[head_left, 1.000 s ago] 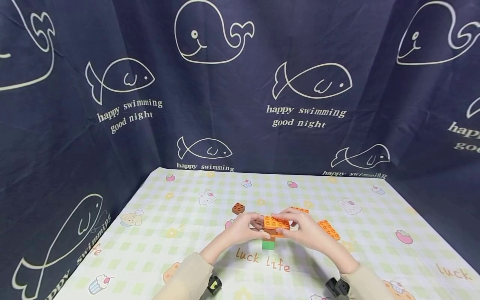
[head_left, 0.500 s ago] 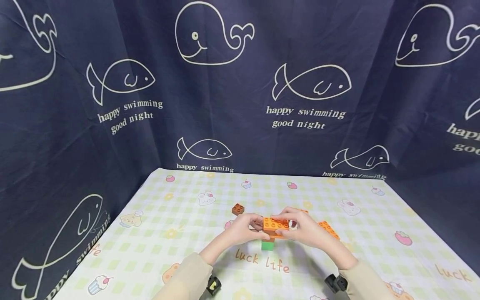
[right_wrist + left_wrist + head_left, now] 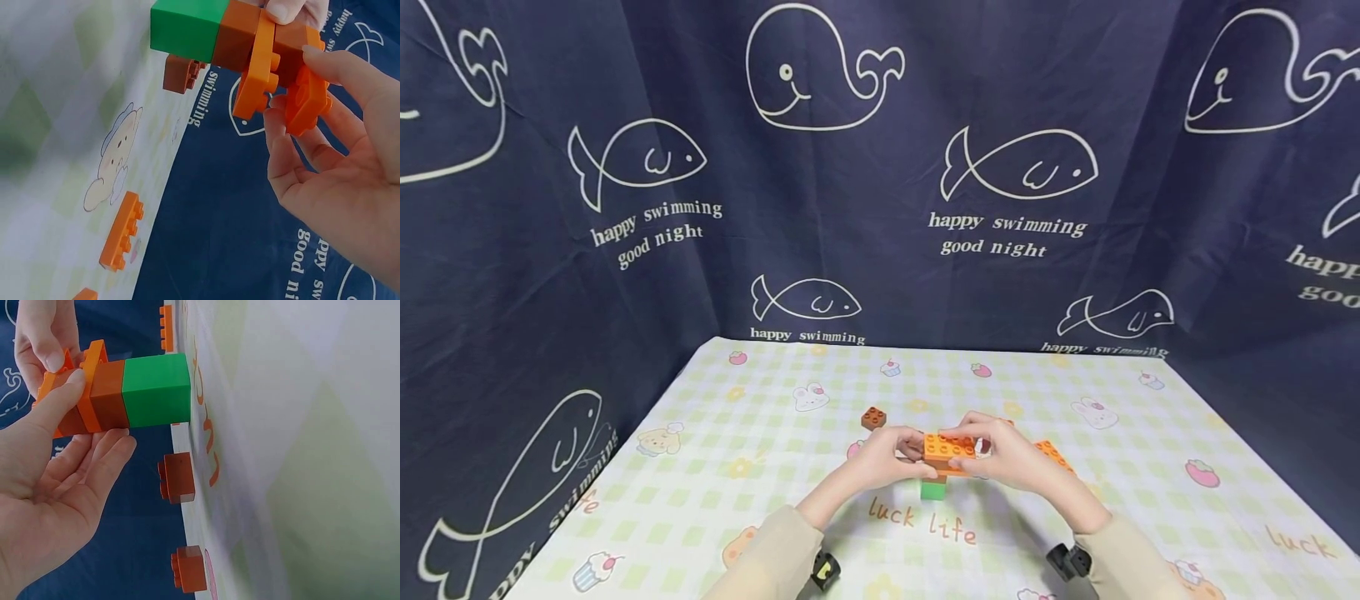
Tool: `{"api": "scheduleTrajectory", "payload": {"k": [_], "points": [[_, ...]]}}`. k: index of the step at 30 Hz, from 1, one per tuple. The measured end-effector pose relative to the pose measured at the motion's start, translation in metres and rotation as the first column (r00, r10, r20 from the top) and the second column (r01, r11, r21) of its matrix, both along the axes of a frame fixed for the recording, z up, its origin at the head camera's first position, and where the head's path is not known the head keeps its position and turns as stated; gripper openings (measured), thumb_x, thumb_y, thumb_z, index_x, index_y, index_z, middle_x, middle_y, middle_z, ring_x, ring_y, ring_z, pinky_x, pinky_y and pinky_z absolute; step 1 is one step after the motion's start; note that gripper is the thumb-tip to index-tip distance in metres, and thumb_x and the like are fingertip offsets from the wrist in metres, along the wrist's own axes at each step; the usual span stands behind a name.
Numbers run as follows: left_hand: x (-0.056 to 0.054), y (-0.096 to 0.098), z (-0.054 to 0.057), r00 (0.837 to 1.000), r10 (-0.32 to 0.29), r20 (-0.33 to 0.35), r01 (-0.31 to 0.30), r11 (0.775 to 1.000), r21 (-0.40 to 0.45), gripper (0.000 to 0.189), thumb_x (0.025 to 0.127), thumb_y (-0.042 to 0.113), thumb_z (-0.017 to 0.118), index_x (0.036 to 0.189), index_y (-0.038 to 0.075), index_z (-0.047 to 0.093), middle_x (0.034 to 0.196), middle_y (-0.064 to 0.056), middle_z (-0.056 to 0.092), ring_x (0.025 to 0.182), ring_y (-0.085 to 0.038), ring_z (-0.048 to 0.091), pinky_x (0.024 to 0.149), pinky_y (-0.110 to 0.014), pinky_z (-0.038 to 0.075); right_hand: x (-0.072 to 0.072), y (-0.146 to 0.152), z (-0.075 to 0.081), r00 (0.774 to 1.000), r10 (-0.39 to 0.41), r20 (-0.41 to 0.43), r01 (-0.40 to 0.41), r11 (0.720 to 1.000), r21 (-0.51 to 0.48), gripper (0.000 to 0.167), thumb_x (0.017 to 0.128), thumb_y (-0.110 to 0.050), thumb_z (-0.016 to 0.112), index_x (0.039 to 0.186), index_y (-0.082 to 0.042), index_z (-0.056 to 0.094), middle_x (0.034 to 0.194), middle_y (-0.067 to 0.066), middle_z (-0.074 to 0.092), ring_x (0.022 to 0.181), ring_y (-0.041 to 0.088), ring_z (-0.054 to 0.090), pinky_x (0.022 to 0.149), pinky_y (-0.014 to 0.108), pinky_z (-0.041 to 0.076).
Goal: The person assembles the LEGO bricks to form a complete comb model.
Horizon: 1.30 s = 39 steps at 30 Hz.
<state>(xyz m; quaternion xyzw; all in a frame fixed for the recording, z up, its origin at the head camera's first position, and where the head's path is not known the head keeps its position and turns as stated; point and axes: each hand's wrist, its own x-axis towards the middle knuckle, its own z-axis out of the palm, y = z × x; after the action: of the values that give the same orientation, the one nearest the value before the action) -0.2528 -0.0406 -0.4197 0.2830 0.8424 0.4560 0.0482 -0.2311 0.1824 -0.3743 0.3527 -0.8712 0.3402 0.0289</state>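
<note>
A small tower of toy building bricks stands between both hands. Its base is a green brick (image 3: 156, 390); above come a brown brick (image 3: 110, 394), an orange brick (image 3: 253, 81), another brown brick (image 3: 290, 56) and a top orange brick (image 3: 950, 447). From the left side, my left hand (image 3: 880, 458) holds the tower's upper part, thumb at the front, other fingers behind. Opposite it, my right hand (image 3: 1018, 454) pinches the top orange brick's right end between thumb and fingers. In the wrist views both orange bricks jut out past the brown ones.
Two loose brown bricks (image 3: 180, 477) lie on the patterned tablecloth (image 3: 715, 400), one seen beyond the left hand in the head view. Orange bricks (image 3: 122, 231) lie by the right hand, partly hidden by it from above. A dark blue curtain (image 3: 880, 208) surrounds the table.
My right hand has shifted very slightly, covering more of the loose orange bricks behind it. Both hands keep their hold on the tower, and the head view has moved a little.
</note>
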Motion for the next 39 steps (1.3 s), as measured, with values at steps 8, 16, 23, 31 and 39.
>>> {"api": "scheduleTrajectory", "payload": {"k": [8,16,23,31,39], "points": [[0.000,-0.001,0.001,1.000,0.011,-0.001,-0.011,1.000,-0.013,0.044,0.077,0.030,0.077,0.112,0.006,0.065,0.101,-0.004,0.070,0.083,-0.006,0.064,0.072,-0.014,0.052,0.000,-0.003,0.003,1.000,-0.018,-0.016,0.019,0.998,0.056,0.034,0.082,-0.013,0.070,0.115,-0.009,0.065,0.097,-0.003,0.061,0.077,0.006,0.050,0.064,0.022,0.047],[0.001,0.000,0.001,1.000,0.019,0.008,-0.019,0.999,-0.026,0.044,0.077,0.031,0.077,0.112,0.008,0.065,0.101,-0.003,0.069,0.084,-0.006,0.064,0.073,-0.014,0.052,0.002,0.000,-0.002,0.996,-0.032,-0.086,0.041,0.994,0.099,0.036,0.085,-0.020,0.068,0.119,-0.011,0.063,0.108,0.000,0.065,0.096,0.017,0.060,0.081,0.040,0.054],[0.000,0.000,0.000,1.000,0.023,0.010,-0.023,0.999,-0.031,0.044,0.077,0.031,0.077,0.112,0.007,0.065,0.103,-0.003,0.068,0.084,-0.006,0.064,0.072,-0.014,0.052,0.003,0.006,-0.002,0.996,-0.009,-0.084,0.013,0.999,0.044,0.035,0.086,-0.020,0.067,0.118,-0.006,0.063,0.108,0.002,0.065,0.095,0.017,0.062,0.082,0.035,0.055],[0.000,0.000,0.000,1.000,0.025,0.018,-0.025,0.999,-0.031,0.047,0.077,0.031,0.077,0.113,0.005,0.064,0.105,-0.005,0.068,0.085,-0.007,0.064,0.072,-0.015,0.052,0.008,0.018,0.001,0.997,-0.065,-0.049,0.066,0.998,0.002,0.030,0.091,-0.023,0.062,0.115,-0.007,0.065,0.114,0.010,0.064,0.094,0.013,0.063,0.083,0.034,0.055],[0.000,-0.001,0.000,1.000,0.020,0.022,-0.020,1.000,-0.016,0.050,0.076,0.029,0.078,0.116,0.002,0.062,0.106,-0.007,0.068,0.087,-0.009,0.065,0.074,-0.015,0.053,0.008,0.031,0.000,0.984,-0.171,-0.049,0.171,0.985,0.011,0.023,0.095,-0.022,0.056,0.111,-0.010,0.067,0.112,0.008,0.067,0.088,0.008,0.063,0.078,0.027,0.055]]}}
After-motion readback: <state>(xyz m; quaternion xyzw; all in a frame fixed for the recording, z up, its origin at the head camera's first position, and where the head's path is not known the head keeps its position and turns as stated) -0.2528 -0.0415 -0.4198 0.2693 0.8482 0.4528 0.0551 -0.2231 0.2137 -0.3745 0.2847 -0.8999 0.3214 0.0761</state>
